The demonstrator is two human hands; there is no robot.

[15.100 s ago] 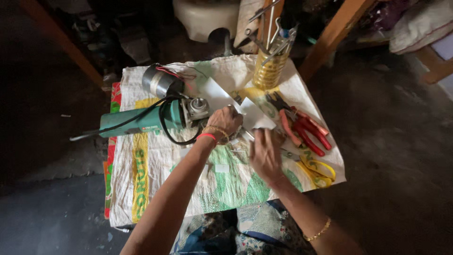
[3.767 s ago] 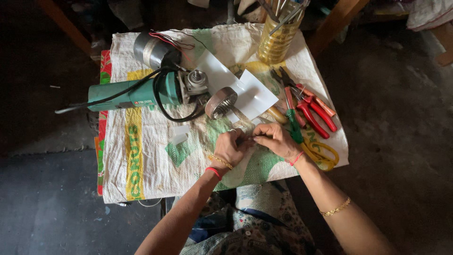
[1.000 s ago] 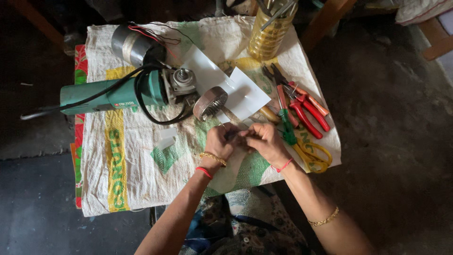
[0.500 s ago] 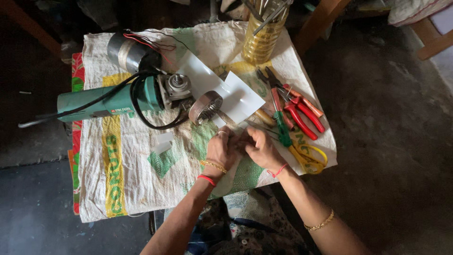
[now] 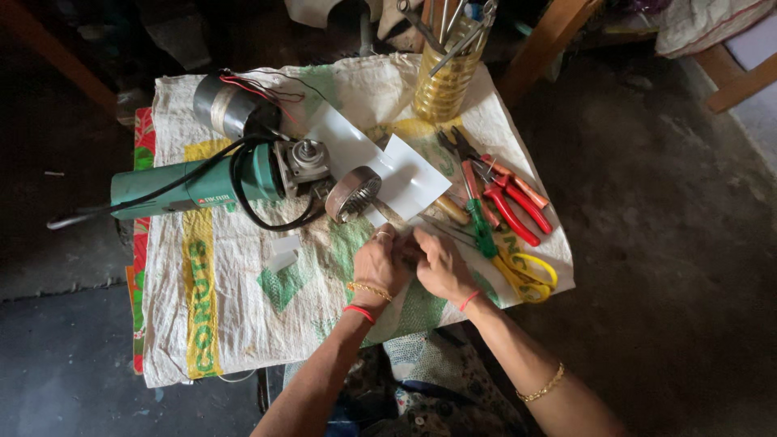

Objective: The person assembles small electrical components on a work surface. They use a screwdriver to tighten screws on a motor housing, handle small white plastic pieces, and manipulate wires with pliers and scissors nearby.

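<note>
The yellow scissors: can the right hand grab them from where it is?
Probably yes. The yellow scissors lie uncovered just beside the right hand, with nothing between them; the hand is busy against the left hand.

floor: dark, rough concrete floor (image 5: 672, 202), dusty, lighter patch at left
furniture: small table under a woven sack cloth (image 5: 243, 324); wooden legs (image 5: 542, 44) at upper right
light: daylight from above, corners in shadow
</note>
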